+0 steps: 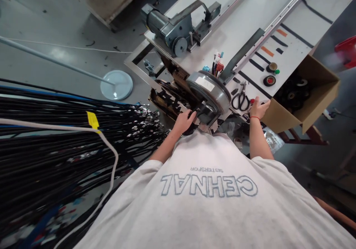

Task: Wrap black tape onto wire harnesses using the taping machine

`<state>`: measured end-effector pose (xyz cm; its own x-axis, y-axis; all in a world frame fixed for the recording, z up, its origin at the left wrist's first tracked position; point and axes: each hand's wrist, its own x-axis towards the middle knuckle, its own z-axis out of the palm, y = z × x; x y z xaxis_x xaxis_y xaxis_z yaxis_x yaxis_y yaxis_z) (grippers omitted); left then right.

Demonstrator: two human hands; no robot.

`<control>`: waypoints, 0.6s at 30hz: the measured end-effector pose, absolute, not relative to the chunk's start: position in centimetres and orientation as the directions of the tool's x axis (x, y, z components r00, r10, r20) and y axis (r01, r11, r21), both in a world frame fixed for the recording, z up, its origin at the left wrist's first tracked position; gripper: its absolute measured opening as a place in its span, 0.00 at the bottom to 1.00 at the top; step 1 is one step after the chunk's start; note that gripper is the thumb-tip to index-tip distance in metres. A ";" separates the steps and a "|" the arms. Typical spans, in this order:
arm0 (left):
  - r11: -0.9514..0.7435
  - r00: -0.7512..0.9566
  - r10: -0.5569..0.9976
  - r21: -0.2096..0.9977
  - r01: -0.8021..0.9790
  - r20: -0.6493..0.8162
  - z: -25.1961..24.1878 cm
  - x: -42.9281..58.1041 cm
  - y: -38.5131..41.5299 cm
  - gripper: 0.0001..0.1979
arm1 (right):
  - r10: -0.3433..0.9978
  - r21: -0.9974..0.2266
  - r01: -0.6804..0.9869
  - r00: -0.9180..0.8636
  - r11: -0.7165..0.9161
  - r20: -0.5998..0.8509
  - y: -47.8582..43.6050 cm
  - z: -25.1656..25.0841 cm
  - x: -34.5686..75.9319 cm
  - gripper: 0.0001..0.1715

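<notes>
My left hand [184,121] is at the near left side of a round grey taping machine [207,87]. Its fingers are curled against dark parts there, and what they hold is hidden. Beside the small red knob [252,101], my right hand [259,109] hovers at the table edge with thumb and fingers apart, holding nothing I can see. Black-handled scissors [241,100] lie between that hand and the machine. A roll of black tape with a red core [269,81] and another tape roll [272,67] lie further up the table.
A cardboard box [319,93] of dark rolls stands at right. Black and orange strips mark the white table [294,52]. A motor unit [169,28] is bolted on at the back left. Bundled black cables [69,137] hang at left, beside a round stand base [116,85].
</notes>
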<state>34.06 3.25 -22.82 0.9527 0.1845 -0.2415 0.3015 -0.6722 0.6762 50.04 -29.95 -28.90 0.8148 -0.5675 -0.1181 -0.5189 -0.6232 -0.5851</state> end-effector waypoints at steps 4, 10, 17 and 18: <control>-0.671 0.959 0.167 0.687 0.279 -0.227 -22.9 33.9 3.4 0.15 | -0.544 -0.576 -0.494 0.833 -0.652 -0.099 -30.3 -29.1 50.2 0.47; -0.603 0.955 0.151 0.742 0.293 -0.255 -22.3 34.2 4.3 0.14 | -0.510 -0.558 -0.451 0.858 -0.697 -0.058 -30.9 -29.0 50.9 0.46; -0.511 0.962 0.152 0.815 0.273 -0.227 -15.6 29.7 6.3 0.24 | -0.356 -0.557 -0.287 0.934 -0.779 0.016 -29.5 -22.2 49.0 0.42; -0.500 0.955 0.180 0.814 0.297 -0.237 -14.6 27.9 6.3 0.23 | -0.305 -0.597 -0.182 0.946 -0.782 0.111 -28.6 -20.2 48.7 0.40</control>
<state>27.88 6.27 -14.56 0.9546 0.1801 -0.2373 0.2965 -0.4995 0.8140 48.71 -28.59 -20.20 0.9460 -0.3046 0.1112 -0.1816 -0.7817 -0.5967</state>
